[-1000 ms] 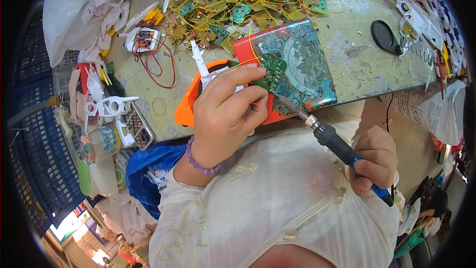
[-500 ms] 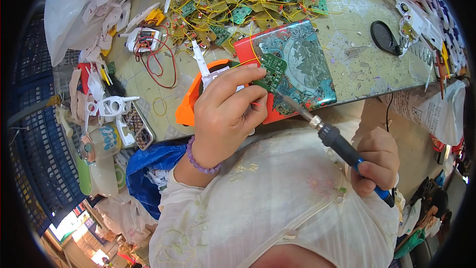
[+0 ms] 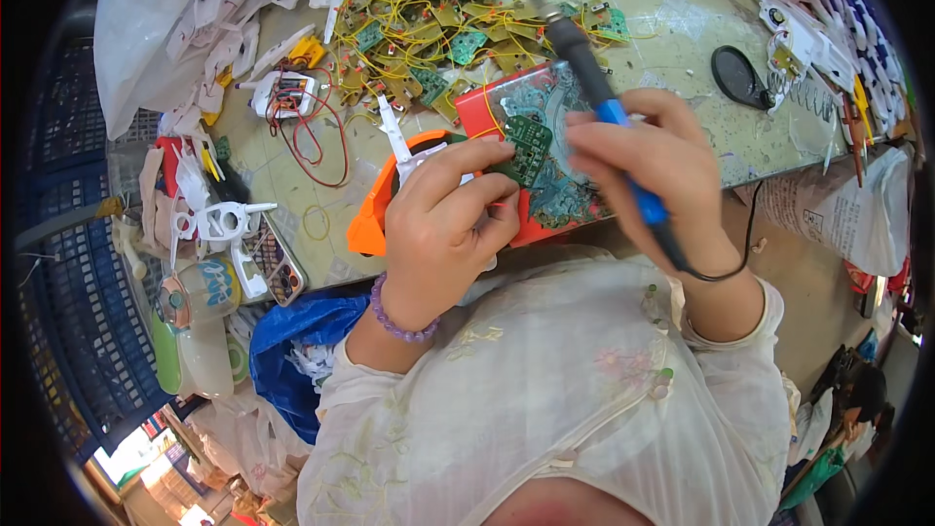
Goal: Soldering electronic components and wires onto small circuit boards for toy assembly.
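Pinched by its edge in my left hand [image 3: 443,214] is a small green circuit board [image 3: 529,148], over a red-edged book with a patterned grey-blue cover [image 3: 560,102]. My left fingers are closed, and their tips partly hide the board. My right hand [image 3: 667,166], somewhat blurred, wraps round the blue and black handle of a soldering iron [image 3: 582,58]. The iron's tip points up and away, apart from the board, toward the far heap. A white plastic part [image 3: 392,127] and an orange curved piece [image 3: 364,219] sit beside and partly behind my left hand.
A heap of circuit boards with yellow wires [image 3: 438,24] covers the far table. At left lie a battery holder with red wires [image 3: 289,93], a white plastic frame [image 3: 224,224] and a phone [image 3: 282,268]. A black round piece [image 3: 738,76] lies at right. The iron's cord [image 3: 748,244] hangs by my right wrist.
My right hand has moved up and left with the soldering iron, its tip swinging from beside the board to above the heap. My left hand stays nearly still with the board.
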Demonstrator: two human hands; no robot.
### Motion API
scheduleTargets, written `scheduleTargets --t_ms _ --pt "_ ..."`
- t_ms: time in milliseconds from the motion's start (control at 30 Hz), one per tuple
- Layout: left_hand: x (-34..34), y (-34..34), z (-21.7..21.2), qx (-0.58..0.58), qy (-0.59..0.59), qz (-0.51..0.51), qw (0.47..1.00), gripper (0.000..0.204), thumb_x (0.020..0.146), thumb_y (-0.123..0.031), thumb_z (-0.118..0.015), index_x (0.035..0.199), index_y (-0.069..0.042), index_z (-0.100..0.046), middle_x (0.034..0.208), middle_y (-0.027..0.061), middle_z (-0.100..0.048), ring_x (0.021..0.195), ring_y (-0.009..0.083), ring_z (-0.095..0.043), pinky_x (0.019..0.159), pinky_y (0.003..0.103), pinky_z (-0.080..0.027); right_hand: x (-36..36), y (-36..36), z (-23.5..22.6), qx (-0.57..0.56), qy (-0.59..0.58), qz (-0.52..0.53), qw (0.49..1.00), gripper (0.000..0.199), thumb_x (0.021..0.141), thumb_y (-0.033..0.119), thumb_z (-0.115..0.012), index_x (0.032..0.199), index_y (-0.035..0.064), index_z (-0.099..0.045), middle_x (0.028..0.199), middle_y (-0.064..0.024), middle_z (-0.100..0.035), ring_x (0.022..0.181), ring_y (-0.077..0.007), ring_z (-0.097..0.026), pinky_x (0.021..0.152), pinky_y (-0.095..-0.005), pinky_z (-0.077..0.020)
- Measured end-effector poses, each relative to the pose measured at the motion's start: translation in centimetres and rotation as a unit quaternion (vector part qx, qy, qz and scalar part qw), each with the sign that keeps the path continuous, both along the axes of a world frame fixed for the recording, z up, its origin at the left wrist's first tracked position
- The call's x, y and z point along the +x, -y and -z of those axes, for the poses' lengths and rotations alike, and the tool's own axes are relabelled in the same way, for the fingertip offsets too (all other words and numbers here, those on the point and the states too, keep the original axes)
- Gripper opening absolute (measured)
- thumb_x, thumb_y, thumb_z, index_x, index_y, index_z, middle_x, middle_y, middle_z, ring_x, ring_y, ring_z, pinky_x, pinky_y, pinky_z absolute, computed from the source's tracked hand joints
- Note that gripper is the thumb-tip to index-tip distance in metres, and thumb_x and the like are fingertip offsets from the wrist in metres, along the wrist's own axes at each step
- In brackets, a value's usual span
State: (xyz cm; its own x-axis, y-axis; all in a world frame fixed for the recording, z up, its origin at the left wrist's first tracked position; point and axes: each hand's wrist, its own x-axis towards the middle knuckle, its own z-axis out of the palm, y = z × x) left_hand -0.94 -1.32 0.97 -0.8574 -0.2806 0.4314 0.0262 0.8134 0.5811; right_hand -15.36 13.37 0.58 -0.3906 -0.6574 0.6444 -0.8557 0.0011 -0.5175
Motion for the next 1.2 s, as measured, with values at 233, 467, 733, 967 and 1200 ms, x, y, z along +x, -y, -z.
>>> scheduleTargets --t_ms 233,467,733,967,1200 --pt "0.8 0.7 0.1 -0.003 -0.037 0.013 0.999 0.023 0.065 -0.002 -0.075 0.087 -0.004 -0.068 0.109 0.0108 -0.063 0.107 0.0331 -0.06 0.083 0.042 -0.05 0.7 1.8 -0.4 0.054 -0.007 0.013 0.998 0.032 0.064 0.009 -0.07 0.094 0.015 -0.062 0.076 0.0015 -0.066 0.078 -0.023 -0.056 0.066 -0.0356 -0.0401" --pt "2.7 1.3 0.1 0.089 0.017 0.017 0.996 0.029 0.071 -0.003 -0.073 0.099 -0.002 -0.068 0.096 0.0094 -0.063 0.088 0.0271 -0.061 0.079 0.035 -0.047 0.6 2.1 -0.6 0.05 0.017 0.013 0.998 0.032 0.065 0.009 -0.073 0.094 0.0149 -0.063 0.077 0.0004 -0.066 0.078 -0.0238 -0.056 0.066 -0.0362 -0.0404" --pt "2.8 0.6 0.4 0.445 -0.043 -0.018 0.894 0.011 0.082 0.003 -0.066 0.093 0.003 -0.067 0.087 0.0069 -0.065 0.081 0.0144 -0.06 0.074 0.026 -0.046 0.4 2.1 -0.4 0.05 0.022 0.003 0.999 0.034 0.063 0.009 -0.072 0.095 0.015 -0.064 0.073 0.0007 -0.063 0.078 -0.0234 -0.056 0.067 -0.0358 -0.041" --pt "2.0 1.1 -2.1 0.519 0.06 -0.039 0.852 0.01 0.084 -0.002 -0.066 0.092 0.004 -0.067 0.091 0.0062 -0.064 0.086 0.0141 -0.059 0.076 0.026 -0.045 0.1 2.0 -0.4 0.045 0.029 -0.01 0.999 0.033 0.063 0.01 -0.068 0.095 0.0157 -0.064 0.07 0.004 -0.062 0.078 -0.0226 -0.056 0.068 -0.0346 -0.0406" --pt "1.8 1.5 -1.8 0.537 0.049 -0.033 0.842 0.009 0.084 -0.002 -0.066 0.091 0.003 -0.067 0.092 0.0062 -0.064 0.088 0.014 -0.058 0.078 0.026 -0.045 0.2 2.0 0.0 0.032 0.03 -0.005 0.999 0.031 0.066 0.01 -0.067 0.096 0.0154 -0.063 0.071 0.005 -0.063 0.078 -0.022 -0.056 0.069 -0.0348 -0.0398"
